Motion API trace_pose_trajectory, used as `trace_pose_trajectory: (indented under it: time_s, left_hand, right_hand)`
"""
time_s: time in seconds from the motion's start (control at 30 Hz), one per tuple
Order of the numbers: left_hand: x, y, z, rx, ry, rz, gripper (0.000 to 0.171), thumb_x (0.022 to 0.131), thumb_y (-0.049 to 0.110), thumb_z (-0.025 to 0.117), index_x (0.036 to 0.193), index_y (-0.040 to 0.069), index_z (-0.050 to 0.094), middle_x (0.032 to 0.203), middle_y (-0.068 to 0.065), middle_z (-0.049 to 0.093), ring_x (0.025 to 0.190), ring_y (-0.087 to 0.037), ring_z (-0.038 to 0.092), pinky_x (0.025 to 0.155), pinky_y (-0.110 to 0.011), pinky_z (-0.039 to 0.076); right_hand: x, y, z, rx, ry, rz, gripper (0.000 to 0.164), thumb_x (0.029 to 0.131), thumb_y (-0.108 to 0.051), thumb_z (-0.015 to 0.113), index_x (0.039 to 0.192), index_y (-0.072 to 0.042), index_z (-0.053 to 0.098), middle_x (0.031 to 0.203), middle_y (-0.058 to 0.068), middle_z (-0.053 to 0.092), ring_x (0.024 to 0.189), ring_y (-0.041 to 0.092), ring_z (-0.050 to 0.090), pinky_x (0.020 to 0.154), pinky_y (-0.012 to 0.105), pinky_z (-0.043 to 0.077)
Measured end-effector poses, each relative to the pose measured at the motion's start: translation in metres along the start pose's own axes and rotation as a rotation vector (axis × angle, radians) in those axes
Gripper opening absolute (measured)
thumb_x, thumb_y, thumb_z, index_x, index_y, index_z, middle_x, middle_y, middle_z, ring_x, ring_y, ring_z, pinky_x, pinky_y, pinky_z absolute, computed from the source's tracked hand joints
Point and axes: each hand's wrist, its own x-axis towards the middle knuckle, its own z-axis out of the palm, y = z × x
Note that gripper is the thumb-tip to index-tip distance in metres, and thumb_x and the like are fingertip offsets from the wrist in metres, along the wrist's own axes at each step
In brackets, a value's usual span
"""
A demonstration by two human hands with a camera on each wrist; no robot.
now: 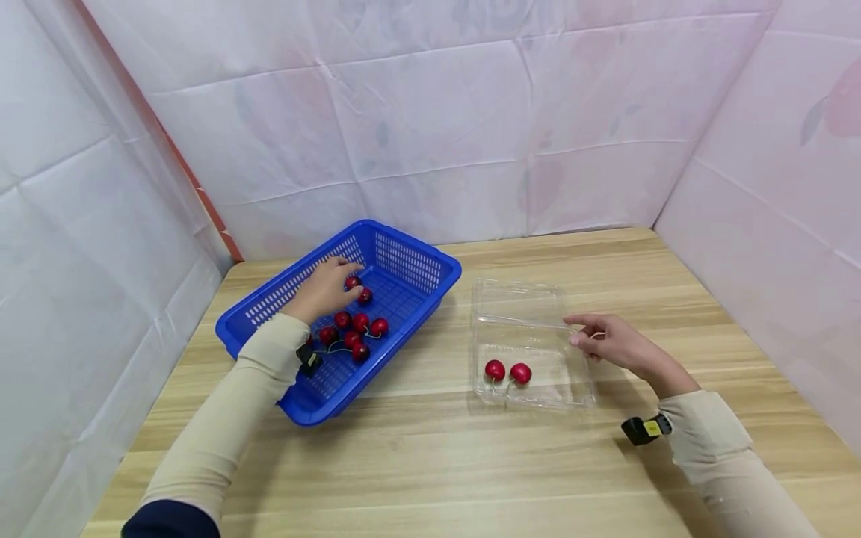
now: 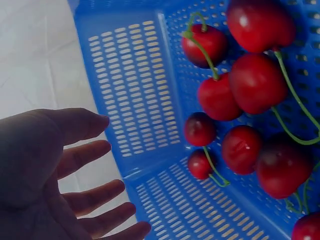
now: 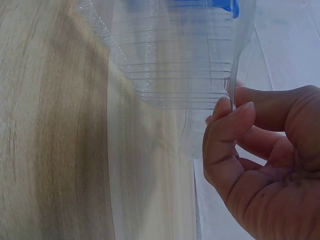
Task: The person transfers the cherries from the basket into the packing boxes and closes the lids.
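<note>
Over the blue plastic basket [image 1: 412,240], my left hand [image 1: 327,288] reaches in with its fingers spread and loosely bent. In the left wrist view nothing is between the fingers of that hand [image 2: 75,180]. Several red cherries [image 1: 360,323] with green stems lie on the basket floor, two of them close by the fingertips in the head view. My right hand [image 1: 615,345] pinches the edge of a clear plastic clamshell box [image 3: 175,65] between thumb and fingers. The box has its lid folded back, and two cherries [image 1: 521,373] sit in its near half.
A wood-grain table [image 1: 430,463] carries the basket on the left and the box to its right. White patterned sheets [image 1: 437,127] hang behind the table and along both sides.
</note>
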Motion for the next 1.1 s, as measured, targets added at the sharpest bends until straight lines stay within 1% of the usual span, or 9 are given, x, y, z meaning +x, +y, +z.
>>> trace_pose_trajectory:
  time_s: [0.17, 0.23, 0.43, 0.63, 0.87, 1.1]
  left_hand:
    - [0.006, -0.004, 0.008, 0.037, -0.084, -0.021, 0.048, 0.094, 0.024, 0.059, 0.139, 0.006, 0.05, 0.144, -0.027, 0.036, 0.133, -0.045, 0.033, 0.104, -0.06, 0.033]
    - [0.008, -0.006, 0.012, 0.041, -0.104, -0.032, 0.048, 0.095, 0.024, 0.058, 0.139, 0.006, 0.05, 0.145, -0.027, 0.035, 0.133, -0.045, 0.032, 0.104, -0.06, 0.033]
    - [0.013, -0.011, 0.025, 0.051, -0.112, -0.037, 0.046, 0.095, 0.022, 0.059, 0.137, 0.004, 0.052, 0.143, -0.026, 0.039, 0.131, -0.043, 0.036, 0.105, -0.057, 0.034]
    - [0.02, -0.016, 0.033, 0.081, -0.144, -0.039, 0.048, 0.094, 0.021, 0.058, 0.137, 0.001, 0.05, 0.146, -0.028, 0.035, 0.135, -0.044, 0.032, 0.108, -0.056, 0.03]
    - [0.028, -0.023, 0.035, 0.09, -0.158, -0.041, 0.048, 0.094, 0.019, 0.059, 0.137, 0.0, 0.05, 0.147, -0.029, 0.034, 0.136, -0.044, 0.03, 0.11, -0.054, 0.027]
    - [0.032, -0.028, 0.036, 0.083, -0.198, -0.046, 0.051, 0.095, 0.021, 0.058, 0.143, 0.007, 0.045, 0.151, -0.03, 0.022, 0.139, -0.047, 0.021, 0.111, -0.057, 0.023]
  right_hand:
    - [0.0, 0.003, 0.0, 0.0, 0.003, -0.014, 0.049, 0.095, -0.01, 0.058, 0.137, 0.01, 0.042, 0.09, 0.016, 0.055, 0.067, 0.013, 0.052, 0.058, 0.03, 0.049]
    - [0.0, 0.003, 0.001, 0.001, 0.005, -0.016, 0.049, 0.095, -0.01, 0.058, 0.137, 0.01, 0.043, 0.09, 0.017, 0.055, 0.066, 0.013, 0.052, 0.058, 0.03, 0.049]
    - [0.001, 0.004, 0.001, -0.006, 0.002, -0.018, 0.048, 0.095, -0.01, 0.058, 0.137, 0.01, 0.043, 0.089, 0.015, 0.055, 0.066, 0.013, 0.052, 0.058, 0.03, 0.048]
    - [0.0, 0.004, 0.0, -0.009, -0.002, -0.019, 0.049, 0.095, -0.011, 0.058, 0.137, 0.01, 0.043, 0.089, 0.015, 0.055, 0.066, 0.013, 0.052, 0.058, 0.03, 0.049]
    - [0.0, 0.002, -0.001, -0.011, -0.008, -0.002, 0.05, 0.096, -0.012, 0.057, 0.138, 0.009, 0.042, 0.09, 0.014, 0.055, 0.067, 0.015, 0.053, 0.059, 0.03, 0.049]
    - [0.001, -0.001, -0.001, -0.026, -0.009, 0.008, 0.049, 0.096, -0.014, 0.057, 0.138, 0.007, 0.043, 0.091, 0.014, 0.055, 0.068, 0.015, 0.052, 0.059, 0.03, 0.048]
